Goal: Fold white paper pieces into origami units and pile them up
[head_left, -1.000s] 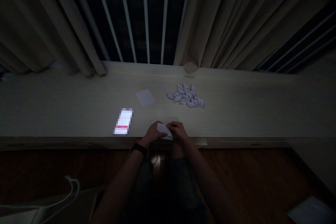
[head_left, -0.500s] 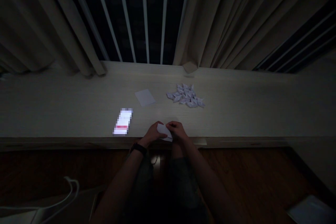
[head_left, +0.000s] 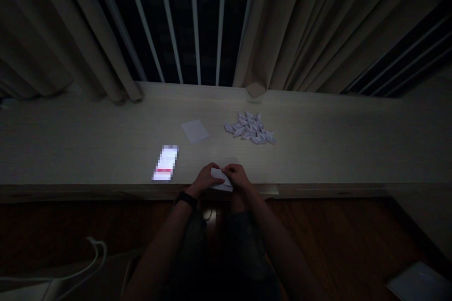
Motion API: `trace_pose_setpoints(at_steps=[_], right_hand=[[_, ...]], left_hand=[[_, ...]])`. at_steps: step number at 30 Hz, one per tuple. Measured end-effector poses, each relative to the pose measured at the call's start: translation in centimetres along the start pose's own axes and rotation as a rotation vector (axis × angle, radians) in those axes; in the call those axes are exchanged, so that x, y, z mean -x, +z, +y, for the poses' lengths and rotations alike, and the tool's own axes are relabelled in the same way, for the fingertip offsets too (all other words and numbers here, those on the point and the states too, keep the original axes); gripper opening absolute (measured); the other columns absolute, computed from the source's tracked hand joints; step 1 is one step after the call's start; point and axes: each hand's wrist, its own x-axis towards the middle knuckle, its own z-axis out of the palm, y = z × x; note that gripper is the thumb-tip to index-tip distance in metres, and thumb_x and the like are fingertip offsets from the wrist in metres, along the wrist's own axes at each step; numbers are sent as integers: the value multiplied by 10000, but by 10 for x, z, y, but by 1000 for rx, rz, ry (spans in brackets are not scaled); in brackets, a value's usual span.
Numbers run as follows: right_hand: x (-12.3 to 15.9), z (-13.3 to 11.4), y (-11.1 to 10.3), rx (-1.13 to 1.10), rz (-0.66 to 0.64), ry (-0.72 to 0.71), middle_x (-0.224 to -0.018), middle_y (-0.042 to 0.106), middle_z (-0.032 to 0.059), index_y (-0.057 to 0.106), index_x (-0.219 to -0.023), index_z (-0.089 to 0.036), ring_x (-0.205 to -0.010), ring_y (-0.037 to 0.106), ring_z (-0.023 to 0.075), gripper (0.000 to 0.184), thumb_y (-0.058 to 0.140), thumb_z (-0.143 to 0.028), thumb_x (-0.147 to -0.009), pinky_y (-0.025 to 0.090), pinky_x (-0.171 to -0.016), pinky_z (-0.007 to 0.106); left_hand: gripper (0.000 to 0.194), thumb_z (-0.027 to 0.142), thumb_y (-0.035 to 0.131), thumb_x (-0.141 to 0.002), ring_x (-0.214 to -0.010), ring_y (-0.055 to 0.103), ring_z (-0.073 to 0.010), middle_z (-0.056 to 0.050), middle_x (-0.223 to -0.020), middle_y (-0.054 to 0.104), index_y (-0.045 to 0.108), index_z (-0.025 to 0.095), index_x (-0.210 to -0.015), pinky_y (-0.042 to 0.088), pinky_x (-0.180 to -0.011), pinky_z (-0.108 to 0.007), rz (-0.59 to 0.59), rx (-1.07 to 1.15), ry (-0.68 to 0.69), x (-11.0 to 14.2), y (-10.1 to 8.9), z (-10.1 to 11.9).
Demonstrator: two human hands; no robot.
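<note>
Gripping a folded piece of white paper (head_left: 221,180) between both hands, you hold it at the near edge of the pale ledge (head_left: 318,150). Your left hand (head_left: 205,180) clasps its left side, and your right hand (head_left: 239,176) pinches its right side with the fingers. Beyond it, a flat paper sheet (head_left: 195,131) lies to the left and a cluster of folded paper pieces (head_left: 251,128) to the right. Near left, a lit phone (head_left: 165,163) rests on the ledge.

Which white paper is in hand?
The partly folded piece, held by both the left hand and right hand. The square sheet and heaped folded papers lie beyond, untouched.
</note>
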Motion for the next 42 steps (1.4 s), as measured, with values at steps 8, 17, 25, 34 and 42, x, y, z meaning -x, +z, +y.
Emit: trace_pose_setpoints(at_steps=[8, 17, 25, 34, 42], right_hand=[[3, -1, -11, 13, -110, 1, -570, 578, -8, 685, -667, -157, -546, 478, 121, 311, 677, -468, -683, 351, -524, 235], [4, 0, -12, 36, -104, 19, -532, 537, -16, 684, -635, -137, -518, 427, 100, 335, 689, -470, -666, 311, -499, 227], [6, -3, -14, 0, -137, 8, -582, 582, -4, 705, -697, -140, -557, 468, 112, 315, 695, -454, -668, 347, -540, 231], [6, -2, -14, 19, -114, 12, -576, 605, 6, 714, -675, -135, -550, 479, 118, 300, 700, -434, -661, 348, -538, 237], [3, -1, -15, 85, -120, 9, -555, 584, 3, 711, -671, -134, -536, 467, 116, 328, 672, -459, -680, 334, -511, 230]], left_hand=[[475, 318, 799, -513, -757, 568, -157, -6, -818, 615, 582, 152, -903, 445, -667, -250, 123, 34, -31, -5, -2, -7], [465, 322, 801, -516, -732, 551, -143, 5, -796, 589, 563, 154, -878, 423, -634, -232, 85, 106, -39, -4, -4, -6], [511, 303, 809, -497, -703, 534, -128, 17, -782, 573, 543, 160, -909, 414, -617, -222, 105, 170, -90, 0, -4, -2], [506, 297, 816, -472, -700, 548, -136, 8, -769, 591, 567, 156, -889, 411, -619, -230, 140, 198, -106, -1, -3, 1], [488, 303, 825, -470, -667, 555, -135, 1, -740, 603, 584, 145, -865, 414, -592, -230, 196, 279, -129, -2, 0, -3]])
